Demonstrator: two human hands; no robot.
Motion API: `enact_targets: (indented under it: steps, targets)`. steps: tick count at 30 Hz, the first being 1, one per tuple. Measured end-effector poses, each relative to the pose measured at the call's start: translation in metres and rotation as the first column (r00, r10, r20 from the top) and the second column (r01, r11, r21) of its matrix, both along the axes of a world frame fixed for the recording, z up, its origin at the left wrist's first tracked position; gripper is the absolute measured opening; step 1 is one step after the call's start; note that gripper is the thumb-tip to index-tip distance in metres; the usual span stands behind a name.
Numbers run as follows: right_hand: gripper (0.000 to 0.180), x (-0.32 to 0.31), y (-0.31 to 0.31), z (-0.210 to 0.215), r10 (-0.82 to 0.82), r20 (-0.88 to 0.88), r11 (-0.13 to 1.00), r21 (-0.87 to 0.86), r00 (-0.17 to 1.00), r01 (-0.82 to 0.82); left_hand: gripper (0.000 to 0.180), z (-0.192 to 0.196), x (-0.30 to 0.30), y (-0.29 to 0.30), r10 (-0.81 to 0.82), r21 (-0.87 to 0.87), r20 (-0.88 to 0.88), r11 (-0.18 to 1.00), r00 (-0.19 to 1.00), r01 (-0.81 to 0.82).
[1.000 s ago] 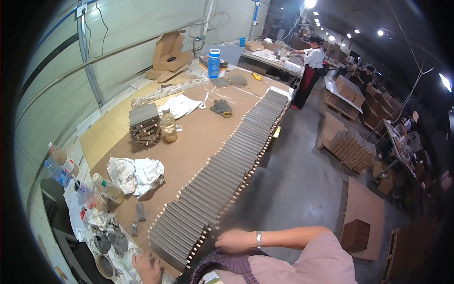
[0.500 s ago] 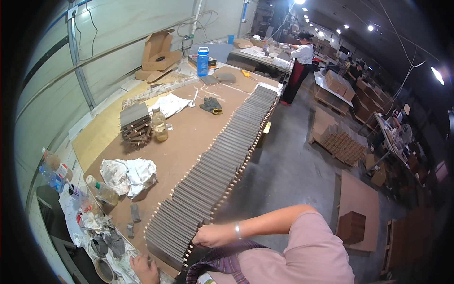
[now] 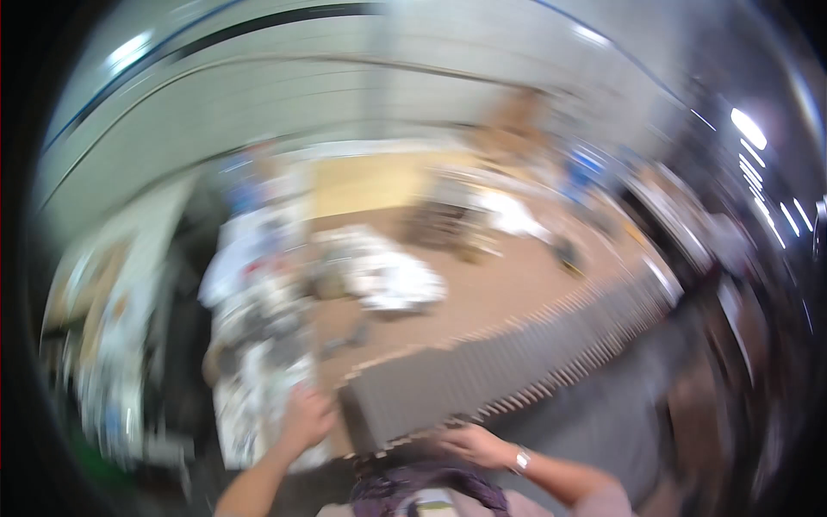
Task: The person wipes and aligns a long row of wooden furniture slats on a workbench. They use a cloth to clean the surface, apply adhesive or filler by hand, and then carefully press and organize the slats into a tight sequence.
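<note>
A long row of grey slats (image 3: 448, 386) with pale wooden tips lies along the near edge of the table. My right hand (image 3: 475, 445) is at the row's near edge, close to its left end. Blur hides whether its fingers grip a slat. My left hand (image 3: 308, 419) is just left of the row, beside the white covering on the table's left side. Its fingers are smeared, and nothing can be made out in it.
Beyond the row, the brown tabletop (image 3: 491, 302) holds a crumpled white cloth (image 3: 396, 280), a stack of grey slats (image 3: 448, 211), another white cloth (image 3: 512, 214) and a dark glove (image 3: 566, 255). An open cardboard box (image 3: 515, 121) and blue bottle (image 3: 583, 172) stand at the back.
The whole view has swung left and blurred. My left hand has come up from the lower edge, with more forearm showing. My right hand stays by the row's near edge.
</note>
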State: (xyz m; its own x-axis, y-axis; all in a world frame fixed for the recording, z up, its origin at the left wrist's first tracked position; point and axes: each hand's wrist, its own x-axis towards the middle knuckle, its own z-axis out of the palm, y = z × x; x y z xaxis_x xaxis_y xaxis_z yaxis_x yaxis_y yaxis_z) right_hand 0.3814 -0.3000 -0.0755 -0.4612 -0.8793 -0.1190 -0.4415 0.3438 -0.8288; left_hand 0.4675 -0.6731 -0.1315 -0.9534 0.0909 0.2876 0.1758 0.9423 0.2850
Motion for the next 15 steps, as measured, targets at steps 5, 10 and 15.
enact_targets:
  steps: [5,10,15]
  targets:
    - [0.016,-0.002,0.0,-0.013,-0.09,0.071,0.985,0.152,0.993,0.079,0.021,-0.024,0.005,0.002,0.036,-0.077,-0.192,0.996,0.981,-0.052]
    - [0.049,-0.009,-0.032,0.055,-0.123,-0.041,0.99,-0.073,0.992,0.12,0.02,0.064,0.06,0.026,0.337,0.554,-0.352,0.827,0.873,-0.096]
    - [0.054,-0.017,-0.095,0.126,0.05,-0.502,0.983,-0.128,0.863,-0.131,0.026,0.169,0.124,-0.004,0.485,0.591,-0.386,0.783,0.784,-0.194]
